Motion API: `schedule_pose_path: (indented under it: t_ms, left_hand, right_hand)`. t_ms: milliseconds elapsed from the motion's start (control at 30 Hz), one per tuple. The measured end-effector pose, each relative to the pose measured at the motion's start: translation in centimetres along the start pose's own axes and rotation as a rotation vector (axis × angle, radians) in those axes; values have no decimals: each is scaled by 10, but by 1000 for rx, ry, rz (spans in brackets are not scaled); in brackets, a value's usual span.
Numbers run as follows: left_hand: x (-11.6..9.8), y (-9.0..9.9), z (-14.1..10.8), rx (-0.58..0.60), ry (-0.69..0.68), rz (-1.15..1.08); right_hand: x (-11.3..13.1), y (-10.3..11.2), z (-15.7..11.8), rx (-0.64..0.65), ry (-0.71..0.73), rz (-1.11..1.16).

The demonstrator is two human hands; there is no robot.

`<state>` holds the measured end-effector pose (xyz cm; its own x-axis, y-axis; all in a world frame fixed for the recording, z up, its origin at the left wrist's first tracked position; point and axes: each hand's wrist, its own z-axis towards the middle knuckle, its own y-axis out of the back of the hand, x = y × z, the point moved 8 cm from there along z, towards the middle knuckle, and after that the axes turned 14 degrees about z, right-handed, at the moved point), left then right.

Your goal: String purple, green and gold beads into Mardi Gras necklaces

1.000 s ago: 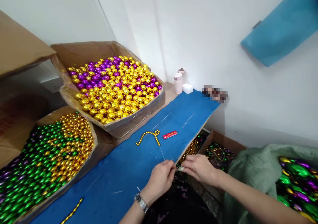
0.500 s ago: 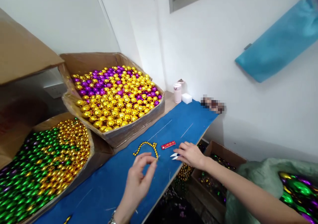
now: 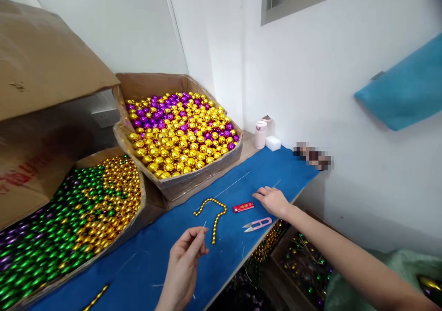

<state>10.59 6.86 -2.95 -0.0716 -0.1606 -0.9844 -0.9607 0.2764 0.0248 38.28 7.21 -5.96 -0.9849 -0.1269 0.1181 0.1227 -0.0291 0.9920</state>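
My left hand (image 3: 188, 253) is closed in a pinch on a thin white thread (image 3: 205, 225), left of a gold bead string (image 3: 214, 223) that lies curved on the blue cloth (image 3: 165, 251). My right hand (image 3: 271, 200) rests low over the cloth, its fingertips close to another thin thread (image 3: 276, 183); whether they grip it is too small to tell. Pink-handled snips (image 3: 258, 224) lie below that hand, untouched. Beside its fingertips is a small red packet (image 3: 243, 207). A further pale thread (image 3: 233, 183) stretches over the cloth behind the beads.
A carton (image 3: 207, 175) of gold and purple balls stands behind the cloth. Another carton (image 3: 152, 210) at the left holds green and gold beads. A pink bottle (image 3: 260, 135) and white block (image 3: 273, 143) stand at the far end; a green sack (image 3: 366, 274) is lower right.
My right hand has let go of the snips and moved up the cloth. My left hand has left the bead string, which now lies straighter, and pinches a thread. The view has shifted left.
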Motion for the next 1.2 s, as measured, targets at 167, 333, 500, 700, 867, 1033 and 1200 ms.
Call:
schedule_pose_path:
  t_ms: [167, 333, 500, 700, 867, 1033, 1200]
  left_hand:
    - [6, -5, -4, 18, 35, -10]
    - [7, -7, -5, 7, 55, -31]
    - [8, -1, -6, 3, 51, -38]
    - [12, -1, -5, 2, 51, -53]
    - [16, -6, -5, 29, 78, -73]
    - [14, -6, -8, 19, 91, -122]
    - [10, -7, -11, 24, 62, -154]
  right_hand:
    - [27, -7, 5, 13, 42, 47]
    - [52, -16, 15, -6, 97, 70]
    - [41, -17, 15, -17, 84, 47]
    - [-22, -11, 1, -41, -51, -91]
    - [-42, -16, -4, -19, -34, -145]
    - [-41, -18, -6, -3, 35, -95]
    - [-23, 2, -4, -60, 16, 44]
